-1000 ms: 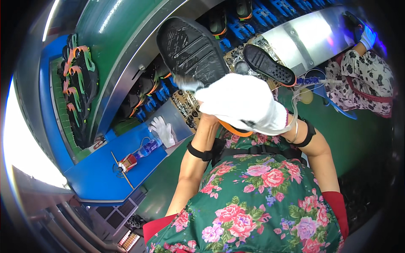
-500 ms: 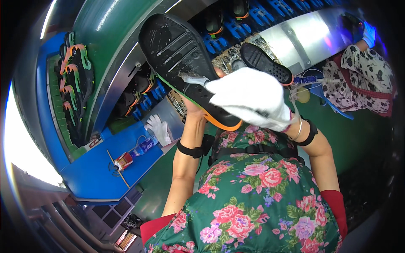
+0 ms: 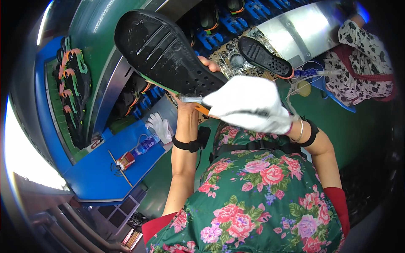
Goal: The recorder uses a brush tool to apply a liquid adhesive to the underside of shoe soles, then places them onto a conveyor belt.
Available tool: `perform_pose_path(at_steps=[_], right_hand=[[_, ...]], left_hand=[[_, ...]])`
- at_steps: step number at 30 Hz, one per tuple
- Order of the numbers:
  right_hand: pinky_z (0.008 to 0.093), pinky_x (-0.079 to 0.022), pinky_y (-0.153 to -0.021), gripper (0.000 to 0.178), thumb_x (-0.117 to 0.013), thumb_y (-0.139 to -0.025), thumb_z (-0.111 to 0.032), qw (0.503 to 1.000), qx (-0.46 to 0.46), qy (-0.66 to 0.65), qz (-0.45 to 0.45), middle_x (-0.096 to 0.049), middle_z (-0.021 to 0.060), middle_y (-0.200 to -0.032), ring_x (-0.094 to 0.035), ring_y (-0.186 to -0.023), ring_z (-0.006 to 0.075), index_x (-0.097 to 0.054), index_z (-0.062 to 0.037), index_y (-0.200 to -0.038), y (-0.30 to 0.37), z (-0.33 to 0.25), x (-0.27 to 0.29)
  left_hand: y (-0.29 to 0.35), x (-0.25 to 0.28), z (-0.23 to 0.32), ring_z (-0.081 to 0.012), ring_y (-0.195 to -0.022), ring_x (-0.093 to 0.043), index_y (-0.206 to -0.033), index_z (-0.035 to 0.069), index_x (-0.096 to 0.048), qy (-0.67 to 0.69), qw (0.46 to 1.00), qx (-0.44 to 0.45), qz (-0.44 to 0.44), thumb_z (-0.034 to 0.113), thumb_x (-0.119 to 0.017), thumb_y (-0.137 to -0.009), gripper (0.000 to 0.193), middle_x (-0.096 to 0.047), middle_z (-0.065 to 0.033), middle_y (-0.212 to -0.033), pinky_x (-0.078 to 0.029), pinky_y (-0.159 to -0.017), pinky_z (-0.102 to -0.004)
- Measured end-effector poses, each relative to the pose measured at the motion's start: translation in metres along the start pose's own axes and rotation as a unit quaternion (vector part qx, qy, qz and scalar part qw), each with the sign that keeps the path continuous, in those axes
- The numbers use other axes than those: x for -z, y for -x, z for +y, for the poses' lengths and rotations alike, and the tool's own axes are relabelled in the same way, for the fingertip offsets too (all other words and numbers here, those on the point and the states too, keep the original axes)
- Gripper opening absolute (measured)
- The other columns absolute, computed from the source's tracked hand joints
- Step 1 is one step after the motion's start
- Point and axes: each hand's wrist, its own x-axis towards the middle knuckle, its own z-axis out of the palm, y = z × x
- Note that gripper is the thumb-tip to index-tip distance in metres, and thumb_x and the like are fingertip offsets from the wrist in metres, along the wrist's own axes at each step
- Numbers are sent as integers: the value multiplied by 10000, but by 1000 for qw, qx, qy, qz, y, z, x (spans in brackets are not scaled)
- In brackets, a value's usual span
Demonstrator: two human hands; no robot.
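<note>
My bare left hand [image 3: 207, 64] grips a black shoe sole [image 3: 162, 52] from beneath, its fingertips curled over the right edge. The sole is tilted, with grooves, round holes, wet-looking whitish streaks and a green-orange rim. In a white glove, my right hand [image 3: 249, 105] is closed round a brush [image 3: 192, 100] with a pale, wet-looking tip. The tip lies at the sole's near left edge, by my left wrist. The brush's handle is hidden inside the glove, which also covers the heel end of the sole.
Another black sole [image 3: 265, 58] lies on a stained cardboard sheet [image 3: 221, 57] beside a small round pot [image 3: 237, 61]. Shoes on blue racks [image 3: 211, 41] stand behind. A blue table [image 3: 97, 173] at left bears a glove [image 3: 159, 127] and a bottle [image 3: 145, 144]. A co-worker's patterned sleeve [image 3: 352, 42] shows at right.
The held sole has shifted left and turned slightly. The brush tip has moved from the middle of the sole down and left to its edge.
</note>
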Motion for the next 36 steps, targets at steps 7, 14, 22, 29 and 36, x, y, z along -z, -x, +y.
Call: perform_pose_path(at_steps=[7,14,22,29,36], right_hand=[[332,-592,-772,272,-815,-807,-93,996,47,79,21,-776,79,-1055,-737,-862,233,-796,-122,-1076,5,1,-3],[339,-593,-817,190,-791,-794,-1,999,-15,38,24,-785,97,-1026,-748,-907,240,-802,-52,-977,6,-2,3],[337,-597,-794,150,-792,-792,49,997,-69,3,45,-787,120,-1014,-754,-890,236,-794,-44,-910,7,-2,8],[340,-591,-781,133,-806,-787,15,991,-96,-53,81,-784,138,-1000,-751,-872,244,-790,-32,-910,8,0,10],[337,-590,-798,180,-806,-806,-58,997,-53,35,48,-782,96,-1013,-744,-883,240,-798,-83,-984,14,2,12]], left_hand=[[-3,14,13,-334,-1047,-627,-1174,-70,-595,-103,994,-33,23,865,-426,-870,998,-631,-205,-1059,-506,-978,-487],[-10,12,19,-345,-1069,-622,-1189,-73,-589,-102,993,-65,8,758,-440,-936,881,-636,-209,-1073,-494,-994,-478],[-23,-6,21,-351,-1079,-625,-1208,-81,-594,-85,991,-68,-78,587,-483,-989,711,-656,-272,-1068,-474,-1021,-452],[-31,1,27,-336,-1036,-644,-1187,-81,-612,-166,974,-107,-109,533,-545,-986,649,-666,-247,-1063,-471,-1011,-455],[-37,4,28,-325,-1018,-652,-1171,-88,-621,-190,965,-154,-91,541,-573,-983,658,-670,-207,-1077,-470,-995,-474]])
